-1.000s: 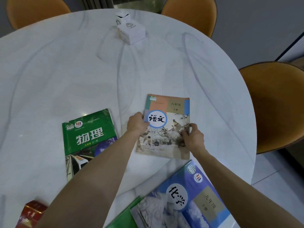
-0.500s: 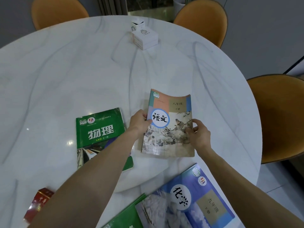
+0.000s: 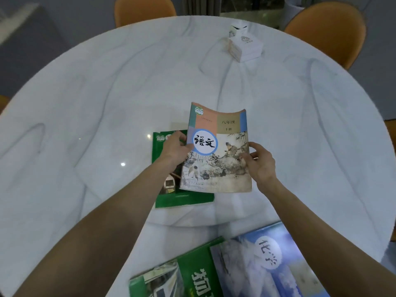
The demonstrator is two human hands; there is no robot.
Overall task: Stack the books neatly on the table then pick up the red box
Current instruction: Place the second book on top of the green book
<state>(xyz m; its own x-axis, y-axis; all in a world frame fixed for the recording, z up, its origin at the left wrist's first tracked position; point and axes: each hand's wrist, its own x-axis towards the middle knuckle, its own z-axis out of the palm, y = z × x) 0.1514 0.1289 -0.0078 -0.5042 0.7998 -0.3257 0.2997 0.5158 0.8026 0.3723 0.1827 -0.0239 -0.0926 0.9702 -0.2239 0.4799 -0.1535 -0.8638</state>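
Observation:
I hold a beige picture-cover book [image 3: 218,155] with both hands, lifted off the white marble table [image 3: 96,103]. My left hand [image 3: 175,146] grips its left edge and my right hand [image 3: 260,163] grips its right edge. The book overlaps the right side of a green book [image 3: 182,198] that lies flat beneath it. At the near edge lie a blue book [image 3: 270,262] and a second green book [image 3: 171,279], the blue one overlapping the green. The red box is out of view.
White boxes [image 3: 244,43] stand at the far side of the table. Orange chairs [image 3: 325,28] ring the table at the back, with another chair [image 3: 145,9] at the far left.
The beige book has been lifted and carried left until it hangs over the green book. The view has swung so the red box at lower left dropped out of sight.

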